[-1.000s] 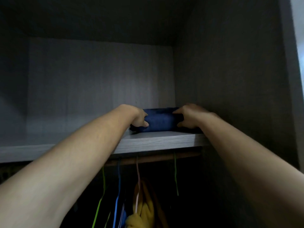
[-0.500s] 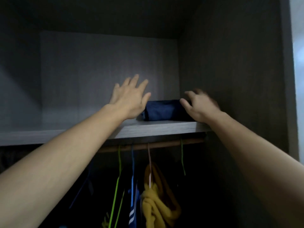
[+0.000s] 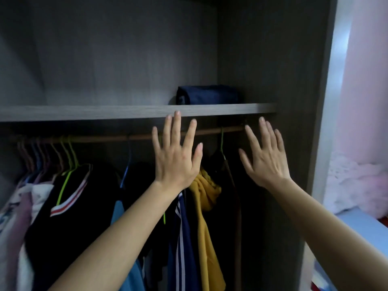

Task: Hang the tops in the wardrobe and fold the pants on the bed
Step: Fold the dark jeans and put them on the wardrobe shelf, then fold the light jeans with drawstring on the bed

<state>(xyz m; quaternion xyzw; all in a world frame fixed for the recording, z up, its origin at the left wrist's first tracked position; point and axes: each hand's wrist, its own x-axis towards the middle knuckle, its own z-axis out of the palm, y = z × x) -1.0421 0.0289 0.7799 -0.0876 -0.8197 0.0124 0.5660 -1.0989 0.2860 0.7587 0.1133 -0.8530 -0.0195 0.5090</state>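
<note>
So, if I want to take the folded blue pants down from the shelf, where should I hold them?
Take the folded blue pants by their two short ends, coming from the front. The bundle lies wide and low on the shelf, long side facing out; pressing both ends inward should keep the folds together.

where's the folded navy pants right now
In the head view, the folded navy pants sit on the wardrobe shelf at its right end, above the hanging rod, untouched by either hand.

No readable text anywhere.
</note>
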